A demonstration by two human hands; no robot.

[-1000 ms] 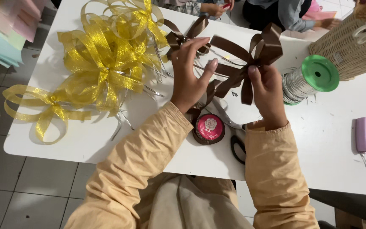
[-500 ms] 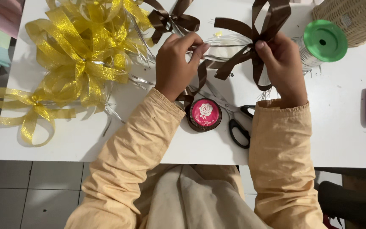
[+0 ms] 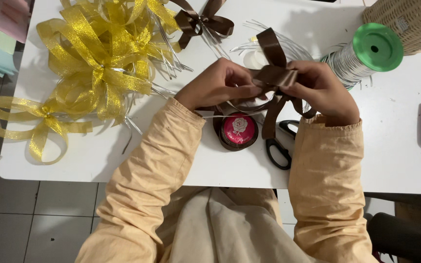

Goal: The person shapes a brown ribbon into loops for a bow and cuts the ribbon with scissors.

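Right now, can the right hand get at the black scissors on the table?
Probably yes: the scissors lie uncovered just below the right hand, but that hand and the left hand are holding the brown ribbon bow.

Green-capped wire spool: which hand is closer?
Right. The right hand sits just left of the green-capped wire spool; the left hand is farther left, beyond the brown ribbon bow.

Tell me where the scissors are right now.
In the head view, the black scissors lie near the table's front edge, beside the red-topped ribbon roll, under the right hand.
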